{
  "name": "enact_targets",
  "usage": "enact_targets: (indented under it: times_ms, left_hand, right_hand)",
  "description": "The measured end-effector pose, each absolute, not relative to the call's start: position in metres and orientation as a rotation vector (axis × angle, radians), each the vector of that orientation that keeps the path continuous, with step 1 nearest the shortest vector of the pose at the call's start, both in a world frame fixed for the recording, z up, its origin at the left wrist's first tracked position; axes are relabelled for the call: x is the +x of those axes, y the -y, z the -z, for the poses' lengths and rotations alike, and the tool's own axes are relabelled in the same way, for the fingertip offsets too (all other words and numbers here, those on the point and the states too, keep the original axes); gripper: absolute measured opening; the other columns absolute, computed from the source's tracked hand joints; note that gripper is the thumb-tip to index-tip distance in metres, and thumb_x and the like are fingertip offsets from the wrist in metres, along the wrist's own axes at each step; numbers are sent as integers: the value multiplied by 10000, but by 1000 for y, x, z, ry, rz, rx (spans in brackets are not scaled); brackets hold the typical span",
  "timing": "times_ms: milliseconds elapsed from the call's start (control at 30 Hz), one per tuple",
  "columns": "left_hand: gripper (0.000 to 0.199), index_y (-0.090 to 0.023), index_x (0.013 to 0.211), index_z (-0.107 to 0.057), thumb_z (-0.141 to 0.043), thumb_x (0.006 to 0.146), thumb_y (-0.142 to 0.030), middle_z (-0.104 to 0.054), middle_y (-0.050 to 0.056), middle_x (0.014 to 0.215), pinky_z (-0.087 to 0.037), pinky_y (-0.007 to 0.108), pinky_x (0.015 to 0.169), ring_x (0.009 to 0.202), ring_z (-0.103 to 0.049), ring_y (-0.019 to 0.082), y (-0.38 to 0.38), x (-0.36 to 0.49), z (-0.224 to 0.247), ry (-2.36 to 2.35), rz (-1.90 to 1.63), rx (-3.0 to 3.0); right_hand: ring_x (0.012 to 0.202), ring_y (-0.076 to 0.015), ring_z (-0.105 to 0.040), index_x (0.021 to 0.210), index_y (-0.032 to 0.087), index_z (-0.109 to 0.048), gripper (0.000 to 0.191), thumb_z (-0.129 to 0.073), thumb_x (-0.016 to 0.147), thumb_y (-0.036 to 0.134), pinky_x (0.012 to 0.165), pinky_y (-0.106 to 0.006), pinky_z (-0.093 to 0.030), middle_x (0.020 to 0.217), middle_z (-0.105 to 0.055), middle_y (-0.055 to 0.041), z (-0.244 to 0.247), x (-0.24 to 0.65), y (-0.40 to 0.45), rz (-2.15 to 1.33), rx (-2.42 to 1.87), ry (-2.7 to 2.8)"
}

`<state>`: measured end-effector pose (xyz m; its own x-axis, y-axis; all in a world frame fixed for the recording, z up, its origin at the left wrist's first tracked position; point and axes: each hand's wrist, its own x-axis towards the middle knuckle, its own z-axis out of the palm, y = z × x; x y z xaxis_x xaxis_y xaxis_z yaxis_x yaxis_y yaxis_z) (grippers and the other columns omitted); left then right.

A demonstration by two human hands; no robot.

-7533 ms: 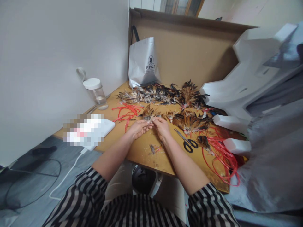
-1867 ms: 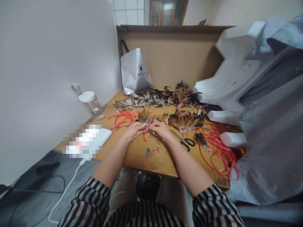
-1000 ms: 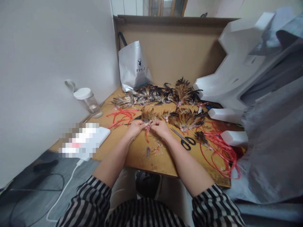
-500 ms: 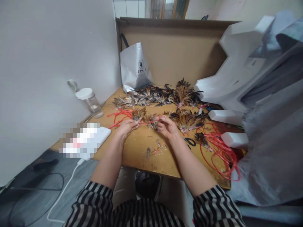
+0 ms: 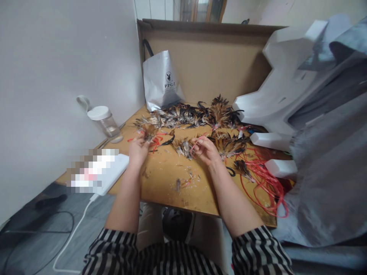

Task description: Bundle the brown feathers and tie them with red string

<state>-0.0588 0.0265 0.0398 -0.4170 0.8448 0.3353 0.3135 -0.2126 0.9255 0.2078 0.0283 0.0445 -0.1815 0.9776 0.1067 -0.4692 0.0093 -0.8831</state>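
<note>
My left hand point(image 5: 138, 149) is closed on a small brown feather bunch point(image 5: 149, 133) at the left of the wooden table, over short red strings point(image 5: 156, 143). Near the middle, my right hand point(image 5: 207, 150) pinches a thin red string point(image 5: 198, 140). A grey-brown feather bunch point(image 5: 182, 147) lies just left of those fingers. Larger brown and black feathers point(image 5: 229, 143) lie right of my right hand. A long row of feather bunches point(image 5: 180, 116) stretches along the back.
A silver bag point(image 5: 162, 82) stands at the back left, a lidded jar point(image 5: 105, 123) and white device point(image 5: 116, 172) at the left. Black scissors handles point(image 5: 231, 171), tangled red strings point(image 5: 265, 187) and white foam point(image 5: 279, 168) are at the right. Feather scraps point(image 5: 185, 182) lie in front.
My left hand has moved left, away from my right hand, with a feather bunch in its fingers. My right hand stays near the middle with the red string, now pointing up and right.
</note>
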Motion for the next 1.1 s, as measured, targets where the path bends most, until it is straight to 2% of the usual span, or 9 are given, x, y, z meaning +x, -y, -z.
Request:
enact_targets:
  times_ms: [133,267,333,433,533,667,800,967,1100]
  left_hand:
    - [154,-101,593,-637,-678,638,-243,-657,72,721,-381,195,507,597,-543,111,-10,-22,-67,-1128,-1410,1186]
    - [89,-62,726,-645,-651,675,-134,-658,134,906,-415,162,501,595,-569,79,-5,18,-69,-751,-1069,925]
    - [83,-55,771,-644,-611,709,-100,-660,143,897,-440,157,513,626,-599,95,-7,31,-61,-700,-1002,838]
    - [110,-59,825,-640,-566,745,-71,-666,119,842,-434,124,477,545,-566,51,-13,40,-46,-606,-953,780]
    - [89,-66,775,-632,-548,753,-51,-646,66,695,-443,103,484,532,-563,43,-18,40,-33,-582,-970,676]
    - [99,-59,778,-625,-533,755,-31,-635,62,688,-461,103,506,545,-573,47,-22,37,-24,-597,-986,636]
    - [97,-54,755,-629,-536,751,-29,-630,60,664,-472,110,529,539,-574,48,-25,34,-21,-624,-1034,639]
    - [68,-45,712,-631,-569,738,-55,-618,61,621,-460,110,504,506,-560,46,-29,34,-16,-731,-1113,702]
    - [58,-54,686,-619,-601,723,-95,-606,53,604,-445,111,469,484,-545,45,-30,31,-16,-746,-1162,755]
  right_hand:
    - [498,-62,-392,682,189,-500,212,-639,608,331,407,-184,-261,763,-580,-6,-46,199,-25,-1349,-768,1126]
    - [478,-58,-367,690,184,-511,215,-621,633,360,432,-192,-285,669,-530,18,-44,198,-26,-1210,-851,1202]
    - [478,-54,-368,688,182,-517,215,-619,637,365,444,-193,-301,690,-539,17,-42,198,-27,-1175,-855,1233]
    - [499,-55,-387,689,175,-530,220,-628,631,363,454,-187,-322,753,-568,-2,-40,197,-27,-1163,-869,1267]
    - [486,-52,-386,703,175,-526,226,-627,629,364,427,-177,-314,781,-588,-14,-39,195,-27,-1225,-893,1224]
    - [486,-58,-433,761,195,-505,252,-650,613,339,420,-176,-346,817,-617,-16,-39,190,-25,-1468,-777,1074]
    - [489,-59,-450,752,197,-492,259,-676,606,307,455,-179,-384,657,-559,27,-44,189,-23,-1585,-655,986]
    - [371,-35,-273,689,183,-482,250,-655,635,355,366,-170,-231,455,-359,84,-44,190,-25,-1442,-748,1050]
    - [403,-41,-335,710,146,-563,246,-649,612,355,406,-184,-270,487,-456,58,-36,193,-30,-1201,-1012,1294]
